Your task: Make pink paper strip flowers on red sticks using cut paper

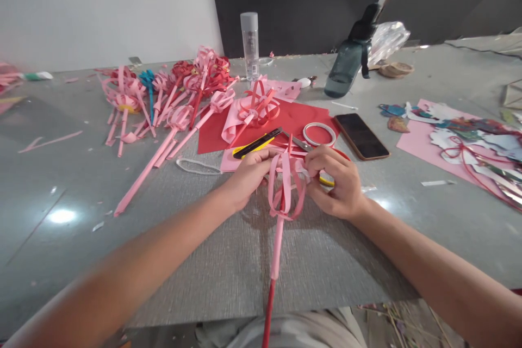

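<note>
In front of me is a pink paper flower [286, 185] of looped strips, on a pink tube with a red stick running through it. The stick's lower end points toward my lap. My left hand [250, 176] is closed on the flower's upper left side, fingertips partly behind the loops. My right hand [336, 182] pinches the loops' upper right side, where a small whitish piece shows at the fingertips. Scissors [300, 143] lie just beyond, their handles partly behind my right hand. A yellow and black utility knife [258, 144] rests behind my left hand.
Several finished paper flowers [191, 84] are heaped at the back left. Red paper [304, 114], a tape roll [320, 134] and a phone [361, 137] lie beyond my hands. A clear bottle [250, 46] and a dark water bottle [346, 65] stand behind. Paper cut-outs [460, 136] lie right.
</note>
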`<move>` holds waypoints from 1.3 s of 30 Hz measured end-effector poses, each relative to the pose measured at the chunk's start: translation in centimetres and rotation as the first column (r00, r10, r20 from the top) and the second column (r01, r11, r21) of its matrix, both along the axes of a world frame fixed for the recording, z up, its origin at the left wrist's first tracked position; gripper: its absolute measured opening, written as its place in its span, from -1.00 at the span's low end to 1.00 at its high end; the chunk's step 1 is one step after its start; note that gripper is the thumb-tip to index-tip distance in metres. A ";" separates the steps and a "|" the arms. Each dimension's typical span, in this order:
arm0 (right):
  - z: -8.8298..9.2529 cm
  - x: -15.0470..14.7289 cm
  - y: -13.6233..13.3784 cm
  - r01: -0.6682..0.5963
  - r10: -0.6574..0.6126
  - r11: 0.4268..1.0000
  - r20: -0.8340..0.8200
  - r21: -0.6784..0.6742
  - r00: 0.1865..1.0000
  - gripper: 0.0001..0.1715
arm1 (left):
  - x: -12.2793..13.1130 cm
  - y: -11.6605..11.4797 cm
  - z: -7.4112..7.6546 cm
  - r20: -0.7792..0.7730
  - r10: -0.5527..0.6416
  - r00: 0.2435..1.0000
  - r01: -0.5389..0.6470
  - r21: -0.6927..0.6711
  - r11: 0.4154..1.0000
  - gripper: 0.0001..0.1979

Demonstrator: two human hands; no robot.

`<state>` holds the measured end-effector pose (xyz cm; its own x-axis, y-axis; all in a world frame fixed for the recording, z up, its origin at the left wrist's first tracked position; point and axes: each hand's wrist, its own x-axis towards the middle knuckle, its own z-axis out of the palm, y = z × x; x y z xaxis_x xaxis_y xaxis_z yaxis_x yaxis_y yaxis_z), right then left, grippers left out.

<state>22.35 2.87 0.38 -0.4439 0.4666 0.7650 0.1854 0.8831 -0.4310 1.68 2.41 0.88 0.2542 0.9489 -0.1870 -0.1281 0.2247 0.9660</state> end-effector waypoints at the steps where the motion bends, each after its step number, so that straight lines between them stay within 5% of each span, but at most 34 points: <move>1: 0.0 0.0 0.0 -0.001 0.001 1.000 -0.003 -0.004 1.000 -0.69 | 0.0 0.0 0.0 -0.004 -0.004 1.000 0.004 0.008 1.000 -0.81; 10: 0.2 0.4 -0.5 -0.010 -0.005 0.992 -0.113 -0.124 0.994 -0.66 | -0.2 0.4 -0.5 0.004 0.068 0.998 -0.068 -0.008 0.998 -0.78; 20: 1.3 1.1 -0.5 -0.063 0.138 0.960 0.268 -0.273 0.953 -0.86 | 0.0 0.4 -0.6 0.032 0.119 0.992 -0.120 0.022 0.993 -0.77; 26: 0.3 0.6 -0.3 0.159 -0.130 0.983 0.263 -0.092 0.956 -0.87 | 0.0 0.3 -0.3 0.007 0.082 0.997 -0.082 0.043 0.996 -0.82; 34: -0.7 0.4 0.2 0.265 -0.222 0.945 0.217 -0.193 0.951 -0.76 | -0.2 0.4 -0.3 0.014 -0.033 0.999 0.032 0.073 0.997 -0.82; 39: -0.9 0.0 0.0 0.353 -0.321 0.897 0.159 -0.264 0.934 -0.73 | -0.3 0.0 0.0 0.023 0.000 1.000 0.000 0.021 1.000 -0.74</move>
